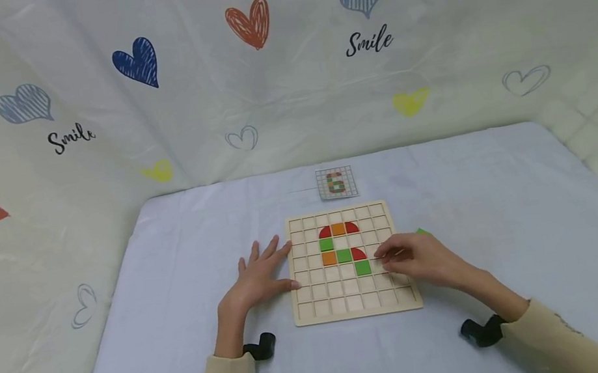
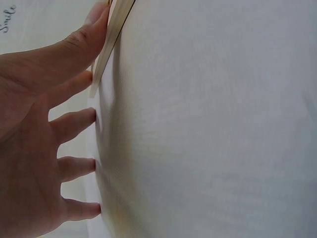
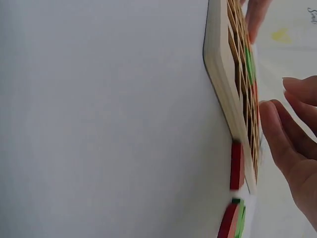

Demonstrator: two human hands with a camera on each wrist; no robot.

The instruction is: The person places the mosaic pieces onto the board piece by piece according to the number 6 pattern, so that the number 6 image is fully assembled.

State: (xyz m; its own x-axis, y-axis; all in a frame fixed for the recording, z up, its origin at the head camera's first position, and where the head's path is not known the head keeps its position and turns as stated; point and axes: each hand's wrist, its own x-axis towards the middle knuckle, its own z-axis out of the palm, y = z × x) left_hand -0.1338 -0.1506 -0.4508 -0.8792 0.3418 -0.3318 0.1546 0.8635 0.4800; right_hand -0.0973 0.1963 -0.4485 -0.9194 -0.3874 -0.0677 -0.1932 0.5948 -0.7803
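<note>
A wooden grid board (image 1: 354, 304) carries red, orange and green tiles, with a green square (image 1: 363, 267) lowest. My left hand (image 1: 258, 279) has its fingers spread, the thumb and index finger touching the board's left edge; the left wrist view shows the thumb (image 2: 79, 47) against the board (image 2: 115, 37). Over the right part of the board is my right hand (image 1: 420, 258), fingers bent. In the right wrist view, this hand (image 3: 297, 148) has thumb and fingertips apart near the board (image 3: 220, 69), with nothing visible between them.
Behind the board lies a small card (image 1: 337, 183) with a coloured grid pattern. A green piece (image 1: 424, 232) shows beyond my right hand. Beside the board in the right wrist view are a red piece (image 3: 237, 166) and, lower, another red piece (image 3: 228, 220) against green (image 3: 241, 221).
</note>
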